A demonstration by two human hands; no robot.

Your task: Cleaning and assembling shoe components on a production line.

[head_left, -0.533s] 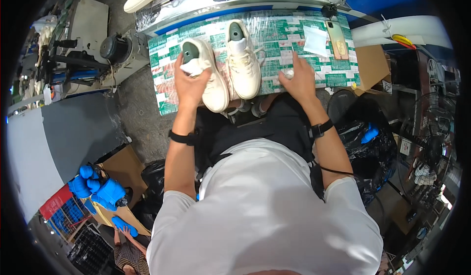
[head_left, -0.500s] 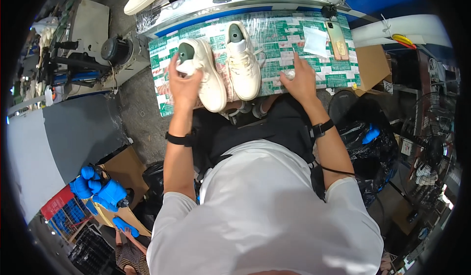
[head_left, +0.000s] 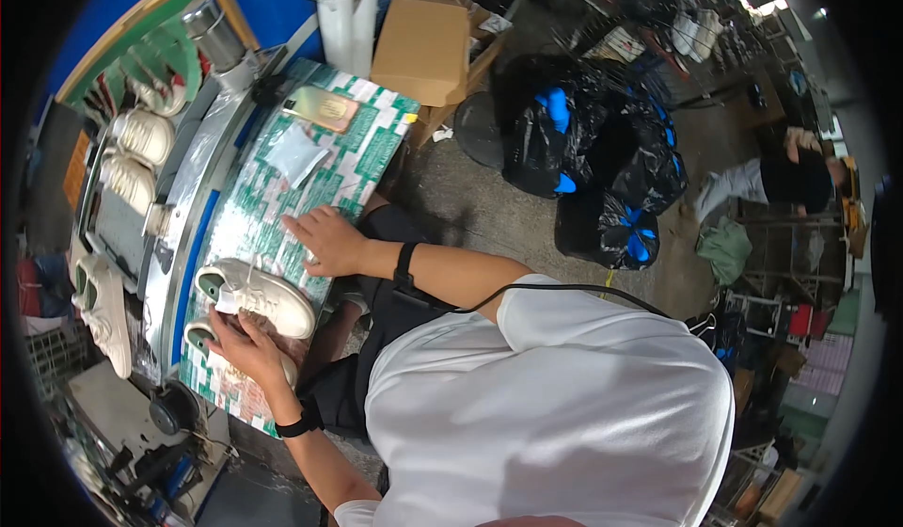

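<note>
Two cream lace-up sneakers lie side by side on a taped bench top (head_left: 259, 188) patterned in green and white. My left hand (head_left: 252, 350) lies over the sneaker nearer the lower left (head_left: 198, 335), hiding much of it. Its fingers are extended and reach to the collar of the other sneaker (head_left: 273, 303), beside that shoe's white tongue. I cannot make out anything held in it. My right hand (head_left: 329, 242) is above the bench near the laces, fingers apart and apparently holding nothing. Green inserts show inside both shoes.
A phone (head_left: 322, 108) and a small white packet (head_left: 297, 153) lie at the bench's far end. A metal rail (head_left: 199, 198) runs along its side, with more sneakers (head_left: 143, 136) beyond. A cardboard box (head_left: 421, 49) and black bags (head_left: 602, 165) stand on the floor. Another person (head_left: 781, 183) is at far right.
My view has swung to the right, so the bench now appears at the left and turned. My left hand's fingers have shifted from the left sneaker's opening toward the other sneaker.
</note>
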